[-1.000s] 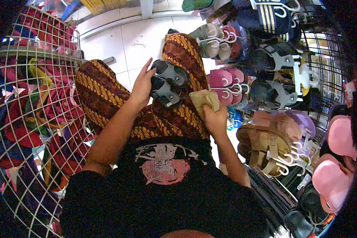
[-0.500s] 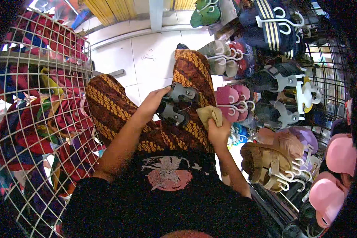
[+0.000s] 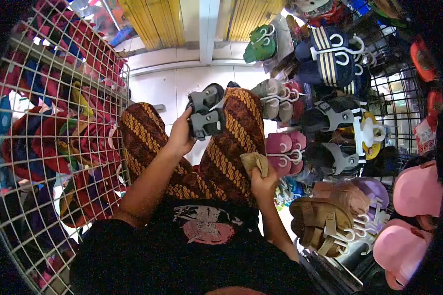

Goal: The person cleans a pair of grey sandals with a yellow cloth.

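My left hand [image 3: 180,135] grips a pair of dark grey strapped sandals [image 3: 205,110] and holds them up in front of my knees, soles toward the rack. My right hand [image 3: 264,183] is closed around a folded tan cloth [image 3: 255,162], resting beside my right thigh. I sit with legs in brown patterned batik trousers [image 3: 231,147], a black printed shirt below.
A black wire rack [image 3: 403,93] on the right hangs many sandals on white hangers: pink pairs [image 3: 283,150], brown strapped ones [image 3: 320,221], navy striped slides [image 3: 330,54], green ones [image 3: 261,44]. A white wire basket [image 3: 44,147] of colourful footwear stands at left. White tiled floor [image 3: 157,88] lies ahead.
My left hand has lifted the grey sandals upward and away from my lap. My right hand with the cloth has dropped lower, off the sandals. The view has tilted up.
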